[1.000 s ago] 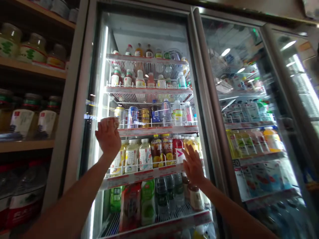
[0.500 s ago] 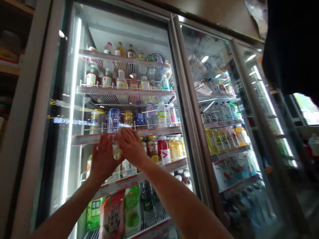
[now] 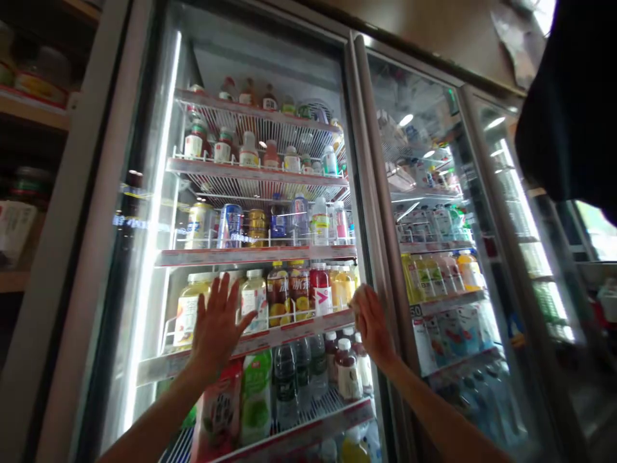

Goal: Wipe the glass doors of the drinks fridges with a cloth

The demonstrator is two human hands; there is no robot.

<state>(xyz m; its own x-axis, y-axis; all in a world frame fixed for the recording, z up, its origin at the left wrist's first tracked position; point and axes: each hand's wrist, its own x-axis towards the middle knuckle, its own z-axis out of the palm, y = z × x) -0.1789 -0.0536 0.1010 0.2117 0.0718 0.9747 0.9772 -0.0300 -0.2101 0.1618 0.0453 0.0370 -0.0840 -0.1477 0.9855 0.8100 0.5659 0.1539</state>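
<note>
In the head view, a person is working at a drinks cooler's glass door (image 3: 270, 58), and the right hand (image 3: 373, 321) is resting near the pane's right edge, somewhat below mid-height, with what looks like a small pale cloth (image 3: 357, 300). For a good wipe, I'm thinking the cloth is wanting to lie flat under the whole hand, with even pressure and overlapping strokes. That strip along the metal frame (image 3: 369, 161) is deserving particular care, since smears are apt to be collecting where glass is meeting metal; turning to a clean fold there would probably be helping. Leaning hard on the pane is likely risking fresh prints from the free palm.

As for where everything is lying: the right fingers are clasping the cloth, and only a tan bit is showing around their tips and along their left side; the rest is hiding beneath them. The left hand (image 3: 216, 331) is resting free, fingers spread and carrying nothing, nearer the door's left edge and well apart from the cloth. Whether that palm is touching the glass, I'm not able to tell. Behind the pane, a red-drink bottle (image 3: 320, 289) is standing on the shelf (image 3: 294, 332), left of the cloth, while a pale-labelled bottle (image 3: 253, 297) is showing just beyond the left thumb.
</note>
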